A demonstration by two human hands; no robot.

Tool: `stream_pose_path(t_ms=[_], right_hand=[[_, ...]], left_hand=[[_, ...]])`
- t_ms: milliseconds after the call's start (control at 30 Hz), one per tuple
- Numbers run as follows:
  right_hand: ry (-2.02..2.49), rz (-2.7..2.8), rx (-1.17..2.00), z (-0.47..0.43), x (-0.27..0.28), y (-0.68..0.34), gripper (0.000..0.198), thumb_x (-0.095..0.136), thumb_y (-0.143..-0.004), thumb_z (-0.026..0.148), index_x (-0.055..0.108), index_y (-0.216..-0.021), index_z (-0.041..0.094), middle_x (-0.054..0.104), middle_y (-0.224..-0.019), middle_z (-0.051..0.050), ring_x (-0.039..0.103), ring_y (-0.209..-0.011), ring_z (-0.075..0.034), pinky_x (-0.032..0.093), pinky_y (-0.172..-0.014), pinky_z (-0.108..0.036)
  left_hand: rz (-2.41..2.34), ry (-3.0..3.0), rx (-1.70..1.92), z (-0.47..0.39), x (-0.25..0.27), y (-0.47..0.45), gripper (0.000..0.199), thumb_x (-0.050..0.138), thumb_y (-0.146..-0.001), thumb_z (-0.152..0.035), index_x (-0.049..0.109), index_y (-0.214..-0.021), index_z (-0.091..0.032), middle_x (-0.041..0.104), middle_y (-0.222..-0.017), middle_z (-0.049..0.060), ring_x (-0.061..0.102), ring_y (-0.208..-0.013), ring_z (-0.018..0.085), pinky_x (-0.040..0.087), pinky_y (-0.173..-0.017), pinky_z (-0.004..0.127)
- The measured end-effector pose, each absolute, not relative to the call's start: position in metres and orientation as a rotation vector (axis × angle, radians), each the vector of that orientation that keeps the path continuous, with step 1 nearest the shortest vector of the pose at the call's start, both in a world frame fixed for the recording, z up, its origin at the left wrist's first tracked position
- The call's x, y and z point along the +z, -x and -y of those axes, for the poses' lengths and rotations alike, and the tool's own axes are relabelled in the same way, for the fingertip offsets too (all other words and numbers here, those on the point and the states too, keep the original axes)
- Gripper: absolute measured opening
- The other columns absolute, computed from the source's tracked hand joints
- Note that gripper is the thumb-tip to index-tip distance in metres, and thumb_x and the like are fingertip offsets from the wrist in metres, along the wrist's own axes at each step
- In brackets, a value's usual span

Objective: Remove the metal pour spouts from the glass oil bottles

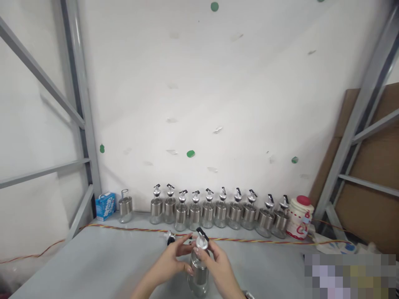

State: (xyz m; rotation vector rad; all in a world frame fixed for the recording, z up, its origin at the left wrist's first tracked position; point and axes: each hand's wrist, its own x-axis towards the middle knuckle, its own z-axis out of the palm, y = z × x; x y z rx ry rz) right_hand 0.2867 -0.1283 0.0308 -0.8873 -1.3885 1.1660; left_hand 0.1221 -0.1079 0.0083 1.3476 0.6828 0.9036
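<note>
A glass oil bottle [198, 286] with a brushed-metal sleeve stands upright on the grey table in front of me. Its silver pourer top [202, 241] has a black flip lever tilted to one side. My left hand [173, 259] curves around the bottle's left side, its thumb against the metal sleeve and its other fingers near the neck. With fingers and thumb, my right hand [216, 263] grips the pourer top at the neck. Just behind my left hand lies a loose pourer top [170, 236], partly hidden by it.
Several similar bottles [220, 214] with pourers line the wall. One bottle without a top [125, 207] stands left beside a blue carton [106, 206]. A red-and-white jar [299, 220] ends the row at right. A twisted red-yellow cord [134, 229] crosses the table [102, 265].
</note>
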Motion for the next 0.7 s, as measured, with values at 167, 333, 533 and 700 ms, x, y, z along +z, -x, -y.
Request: stream_pose_path(t_ms=[167, 333, 533, 700], right_hand=[[0.870, 1.532, 1.116, 0.129, 0.025, -0.296, 0.040, 0.062, -0.070, 0.035, 0.057, -0.106, 0.017, 0.060, -0.109, -0.008, 0.051, -0.104, -0.025, 0.035, -0.092, -0.040], [0.943, 1.564, 0.920, 0.135, 0.010, -0.288, 0.033, 0.058, -0.073, 0.034, 0.056, -0.101, 0.018, 0.061, -0.102, -0.009, 0.053, -0.098, -0.025, 0.039, -0.088, -0.039], [0.984, 1.444, 0.795, 0.138, -0.013, -0.262, 0.050, 0.062, -0.067, 0.033, 0.044, -0.112, 0.019, 0.053, -0.113, -0.013, 0.047, -0.107, -0.026, 0.040, -0.088, -0.039], [0.927, 1.400, 1.065, 0.136, -0.003, -0.258, 0.053, 0.064, -0.065, 0.031, 0.043, -0.111, 0.017, 0.056, -0.110, -0.011, 0.052, -0.102, -0.024, 0.040, -0.088, -0.039]], left_hand=[[-0.648, -1.535, 0.894, 0.110, 0.027, -0.112, 0.081, 0.077, -0.048, -0.014, 0.043, -0.121, -0.028, 0.045, -0.129, 0.007, 0.038, -0.119, 0.023, 0.026, -0.100, 0.042], [-0.807, -1.529, 1.147, 0.129, 0.052, -0.129, 0.042, 0.055, -0.075, -0.036, 0.050, -0.116, -0.025, 0.047, -0.127, 0.005, 0.039, -0.118, 0.021, 0.027, -0.101, 0.038], [-0.891, -1.569, 1.026, 0.146, 0.072, -0.155, 0.040, 0.053, -0.076, -0.036, 0.052, -0.114, -0.021, 0.058, -0.114, 0.005, 0.048, -0.109, 0.021, 0.034, -0.096, 0.034], [-0.795, -1.467, 0.974, 0.140, 0.078, -0.149, 0.038, 0.057, -0.073, -0.032, 0.057, -0.109, -0.019, 0.064, -0.102, 0.005, 0.054, -0.100, 0.023, 0.038, -0.091, 0.037]])
